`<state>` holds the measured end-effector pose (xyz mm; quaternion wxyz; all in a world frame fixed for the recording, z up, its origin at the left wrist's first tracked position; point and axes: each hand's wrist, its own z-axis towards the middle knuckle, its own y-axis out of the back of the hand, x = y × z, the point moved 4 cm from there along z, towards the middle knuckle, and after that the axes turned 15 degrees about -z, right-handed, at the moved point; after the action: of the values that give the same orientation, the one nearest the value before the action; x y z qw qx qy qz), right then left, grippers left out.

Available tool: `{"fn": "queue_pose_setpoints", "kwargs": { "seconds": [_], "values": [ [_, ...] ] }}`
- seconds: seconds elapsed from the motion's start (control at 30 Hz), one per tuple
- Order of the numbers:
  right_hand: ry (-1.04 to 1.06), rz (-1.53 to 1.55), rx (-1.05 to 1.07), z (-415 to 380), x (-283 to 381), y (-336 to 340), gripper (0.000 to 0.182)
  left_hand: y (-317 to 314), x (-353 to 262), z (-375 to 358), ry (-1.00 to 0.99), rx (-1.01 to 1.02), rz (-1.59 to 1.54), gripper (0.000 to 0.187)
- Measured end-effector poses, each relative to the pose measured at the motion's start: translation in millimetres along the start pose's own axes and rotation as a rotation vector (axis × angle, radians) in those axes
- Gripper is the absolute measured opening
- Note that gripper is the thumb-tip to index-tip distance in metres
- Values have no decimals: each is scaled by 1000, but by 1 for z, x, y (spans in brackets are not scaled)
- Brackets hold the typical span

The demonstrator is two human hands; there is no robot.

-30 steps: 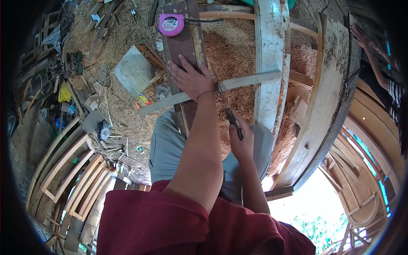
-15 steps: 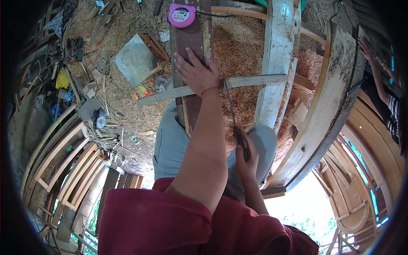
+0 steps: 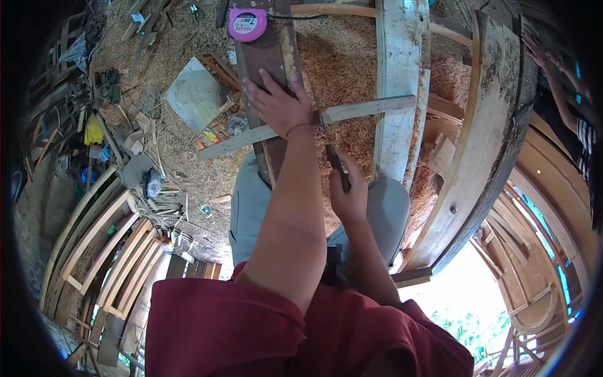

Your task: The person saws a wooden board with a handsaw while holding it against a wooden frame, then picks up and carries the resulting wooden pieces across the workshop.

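My left hand (image 3: 279, 107) lies flat, fingers spread, on the dark brown board (image 3: 262, 60) and over a narrow wooden strip (image 3: 370, 109). The strip crosses the board at an angle, its right end resting over a pale beam (image 3: 396, 81). My right hand (image 3: 350, 193) is closed around the dark handle of a handsaw (image 3: 336, 164). The saw's thin blade points away from me and meets the strip just right of my left hand. How deep the blade sits in the wood cannot be made out. A pink tape measure (image 3: 247, 25) rests farther up the board.
Shavings (image 3: 339, 69) cover the ground. A large curved timber (image 3: 468, 138) stands at right, with another person's hands (image 3: 540, 53) beyond it. Slatted wooden frames (image 3: 103, 235) lie at left. A square pale sheet (image 3: 196, 94) and scraps lie left of the board.
My right hand has pushed the saw forward, away from me, so its handle is closer to the strip. My left hand stays on the strip and board. The whole view has shifted slightly.
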<state>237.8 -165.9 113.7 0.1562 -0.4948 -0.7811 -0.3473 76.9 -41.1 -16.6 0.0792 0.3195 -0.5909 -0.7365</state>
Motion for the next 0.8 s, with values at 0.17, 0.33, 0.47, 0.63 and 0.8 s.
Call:
{"fn": "queue_pose_setpoints", "kwargs": {
  "seconds": [0.17,0.33,0.47,0.63,0.8],
  "values": [
    [0,-25,-19,-72,-28,24,53,0,2,1,-3,22,-3,77],
    [65,-56,-72,-13,-6,0,51,-3,1,3,0,27,-4,79],
    [170,-127,-118,-24,-5,9,49,-2,5,-1,24,50,-35,81],
    [18,-82,-39,-46,-5,19,48,-1,2,0,-29,-10,-10,79],
    [-34,-37,-37,-20,8,4,48,-1,2,1,-29,-24,-32,77]
  ]
}}
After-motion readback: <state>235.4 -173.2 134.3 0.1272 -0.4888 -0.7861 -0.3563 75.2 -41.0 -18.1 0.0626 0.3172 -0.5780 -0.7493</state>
